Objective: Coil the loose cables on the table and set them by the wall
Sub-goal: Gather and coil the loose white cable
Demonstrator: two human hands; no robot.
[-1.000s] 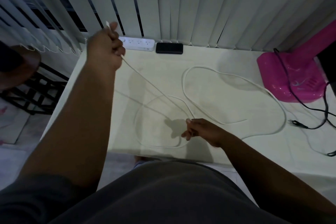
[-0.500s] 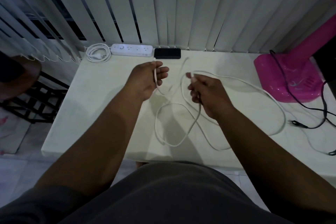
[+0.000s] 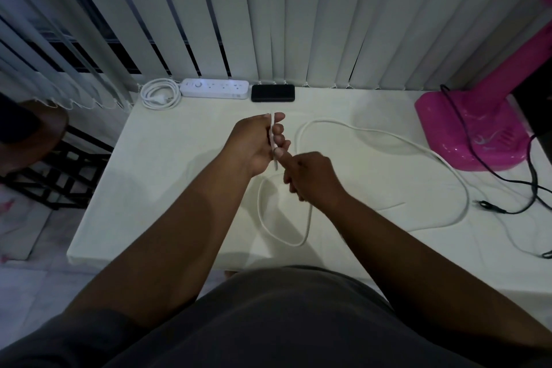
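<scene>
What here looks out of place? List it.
Nothing is damaged or spilled. The white cable sprawls in loose loops over the table, and a black cable trails from the pink fan base, uncoiled.

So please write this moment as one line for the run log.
left hand: shut on white cable | right hand: shut on white cable | cable: mostly loose on table | coiling: begun

Dim room. Pale table point(image 3: 167, 176) against vertical white blinds point(image 3: 313, 15) spanning the far side, dark window gaps point(image 3: 74, 57) showing between slats at far left. Light tiled floor point(image 3: 27, 248) at left, with a black lattice frame point(image 3: 56, 176) beside the table.
</scene>
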